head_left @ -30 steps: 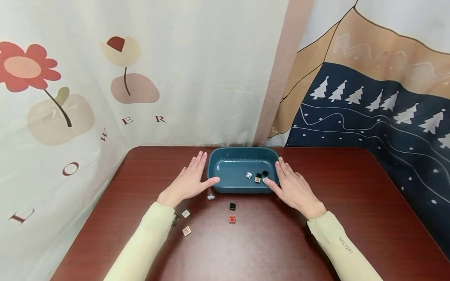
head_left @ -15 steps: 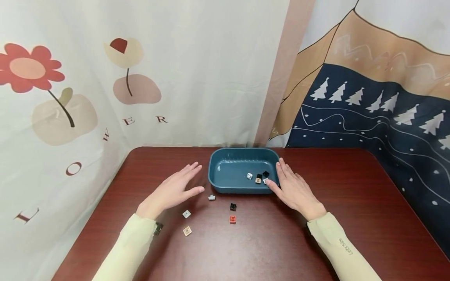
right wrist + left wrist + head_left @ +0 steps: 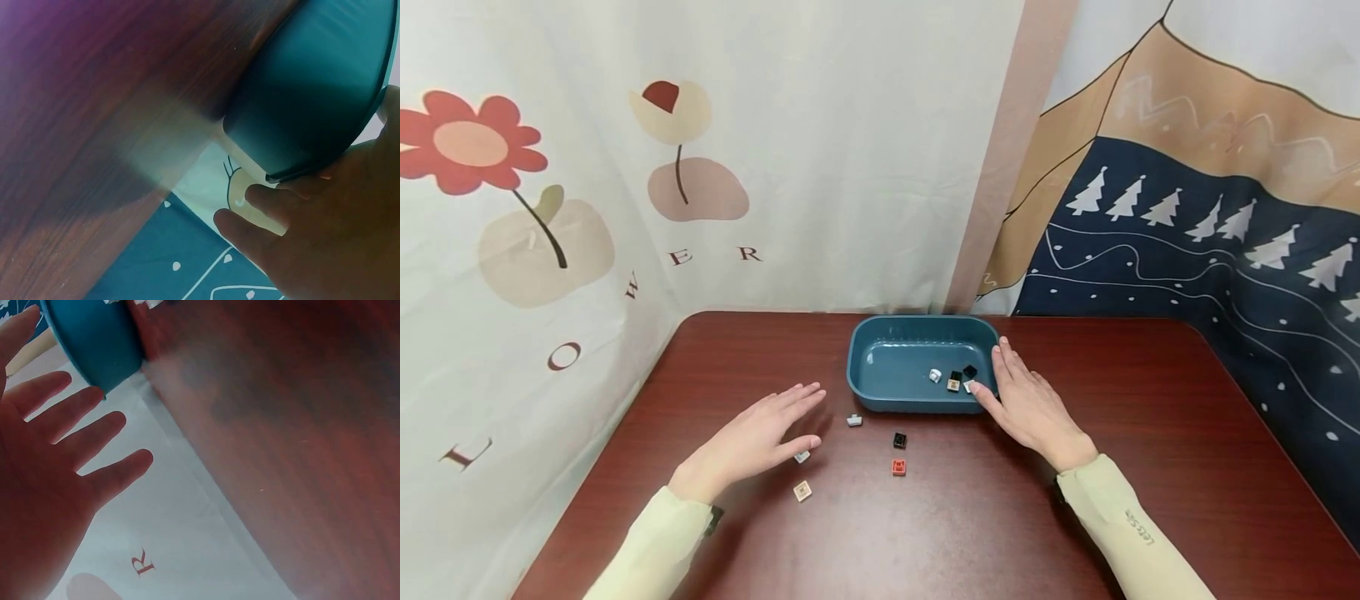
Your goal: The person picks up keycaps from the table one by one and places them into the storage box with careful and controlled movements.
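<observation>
A blue-green tray (image 3: 887, 404) stands near the far table edge, with several keycaps, such as a white keycap (image 3: 935, 376), inside. My right hand (image 3: 1037, 412) lies along its right end, fingers straight against the outer wall and thumb over the rim. Left of the tray, my left hand (image 3: 748, 437) hovers above the table with fingers extended, holding nothing. Its thumb partly covers a white keycap (image 3: 802, 457). Nearby on the table are a beige keycap (image 3: 802, 491), a grey keycap (image 3: 854, 421), a black keycap (image 3: 900, 440) and a red keycap (image 3: 898, 467).
The dark red wooden table (image 3: 985, 517) has rounded far corners. A pale curtain (image 3: 835, 167) with flower prints hangs behind and to the left. On the right hangs a navy and tan curtain (image 3: 1150, 258) with tree prints.
My left hand has left the tray's left side and moved left and toward me, over the white keycap. The right hand stays at the tray. The view has shifted slightly.
</observation>
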Demonstrator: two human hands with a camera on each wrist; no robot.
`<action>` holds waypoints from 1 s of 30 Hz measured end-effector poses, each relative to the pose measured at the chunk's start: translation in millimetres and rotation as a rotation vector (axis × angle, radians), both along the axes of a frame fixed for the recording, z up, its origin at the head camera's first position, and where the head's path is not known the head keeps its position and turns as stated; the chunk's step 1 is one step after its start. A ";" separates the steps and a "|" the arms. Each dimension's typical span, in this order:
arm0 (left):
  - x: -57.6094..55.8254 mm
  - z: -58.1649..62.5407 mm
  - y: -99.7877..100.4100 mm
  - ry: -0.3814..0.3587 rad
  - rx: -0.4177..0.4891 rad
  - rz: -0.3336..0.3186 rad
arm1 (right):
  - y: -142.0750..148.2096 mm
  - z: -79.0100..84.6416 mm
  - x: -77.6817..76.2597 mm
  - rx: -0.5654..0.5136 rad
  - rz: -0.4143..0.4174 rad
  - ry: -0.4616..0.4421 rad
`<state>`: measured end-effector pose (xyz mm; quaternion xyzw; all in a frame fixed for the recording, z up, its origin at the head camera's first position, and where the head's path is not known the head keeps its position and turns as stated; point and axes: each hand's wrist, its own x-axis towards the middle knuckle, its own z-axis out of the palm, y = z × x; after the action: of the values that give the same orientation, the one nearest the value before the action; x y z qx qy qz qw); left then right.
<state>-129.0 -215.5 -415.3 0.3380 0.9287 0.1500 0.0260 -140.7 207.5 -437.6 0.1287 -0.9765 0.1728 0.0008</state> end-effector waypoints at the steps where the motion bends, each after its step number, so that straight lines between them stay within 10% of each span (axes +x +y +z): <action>1: 1.5 -1.2 -0.3 0.004 -0.008 -0.007 | 0.1 -0.2 -0.1 -0.001 0.001 0.001; 18: 16.3 -24.4 -9.2 0.147 -0.021 -0.231 | 1.5 -0.6 0.1 -0.018 0.009 0.009; 30: 18.9 -23.6 -5.7 0.096 0.031 -0.182 | 0.7 -0.7 -0.9 -0.025 -0.001 -0.011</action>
<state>-110.1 -221.3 -439.0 0.4282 0.8919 0.1452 -0.0103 -141.7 208.2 -438.3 0.1274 -0.9743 0.1855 -0.0030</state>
